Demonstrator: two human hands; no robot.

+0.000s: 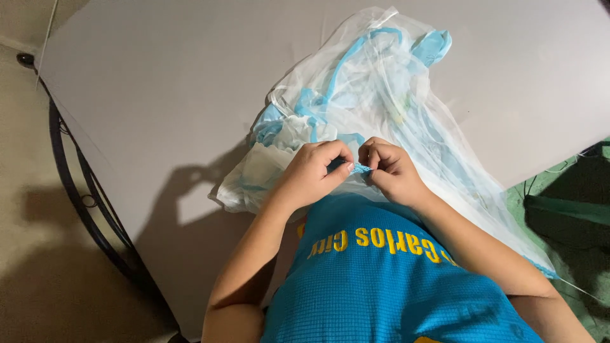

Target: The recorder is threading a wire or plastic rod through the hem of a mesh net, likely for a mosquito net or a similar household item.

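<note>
A heap of sheer white netting with light blue trim lies bunched on a pale grey table. Close to my chest, my left hand and my right hand meet at the near edge of the netting. Both pinch a short piece of the blue trim between thumb and fingers, knuckles almost touching. The netting trails off the table's right edge past my right forearm. My blue shirt hides the table's near edge.
A black curved metal table frame shows below the table's left side, over a beige floor. A small dark object sits by the table's far left corner. Green fabric or flooring lies at the right.
</note>
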